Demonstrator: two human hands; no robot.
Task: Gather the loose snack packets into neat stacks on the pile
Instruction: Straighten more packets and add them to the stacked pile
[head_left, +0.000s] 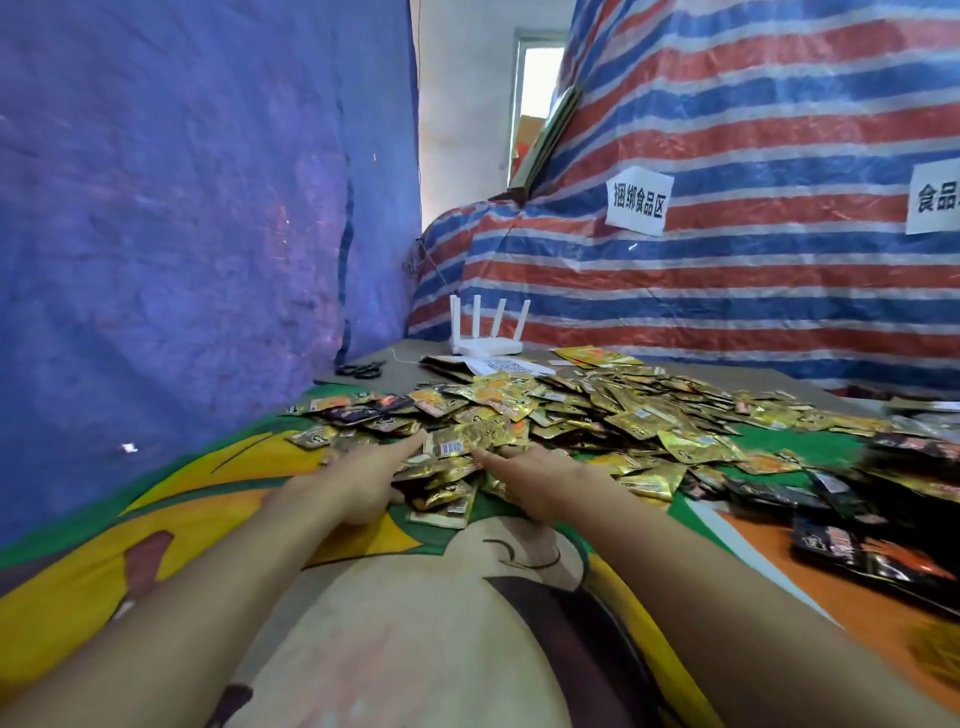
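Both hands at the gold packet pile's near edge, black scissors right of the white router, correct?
No: head view shows the black-handled scissors left of the white four-antenna router. Left hand and right hand are at the gold foil packet pile's near edge.

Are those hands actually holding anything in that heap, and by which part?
Neither grips. The left hand and right hand press straight fingers against opposite ends of a small stack of gold foil snack packets, squeezing it between them.

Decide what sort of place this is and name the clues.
Probably a makeshift food-packing workroom: a heap of gold snack packets, striped tarpaulin walls, and a sign naming a food-bundling area.
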